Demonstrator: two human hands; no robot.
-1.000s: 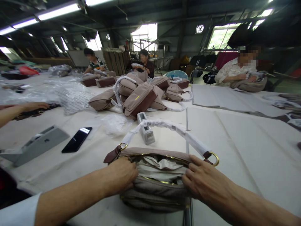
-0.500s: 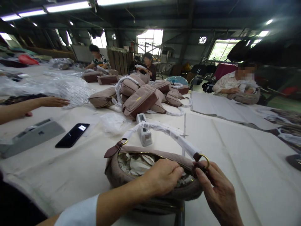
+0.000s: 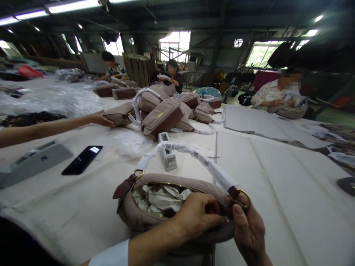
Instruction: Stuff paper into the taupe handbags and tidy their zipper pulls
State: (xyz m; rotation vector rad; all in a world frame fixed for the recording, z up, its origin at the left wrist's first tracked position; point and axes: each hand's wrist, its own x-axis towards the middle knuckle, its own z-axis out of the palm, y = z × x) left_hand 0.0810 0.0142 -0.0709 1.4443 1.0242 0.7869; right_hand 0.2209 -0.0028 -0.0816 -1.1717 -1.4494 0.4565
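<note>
Head view: hands grip paper-stuffed handbag at desk's near edge.
Fingers of the left hand pinch its zip end; those of the right hand, the strap ring.

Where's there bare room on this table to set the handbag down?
Widest free patch: the white cloth right of the handbag, short of the grey sheets. A smaller one lies between the phone and the handbag. Crowded: the centre, with the bag pile, plastic wrap, small grey tool and a co-worker's hand.

Bag zip end, perhaps the pull, behind left hand and right hand; right wrist off-frame.
</note>
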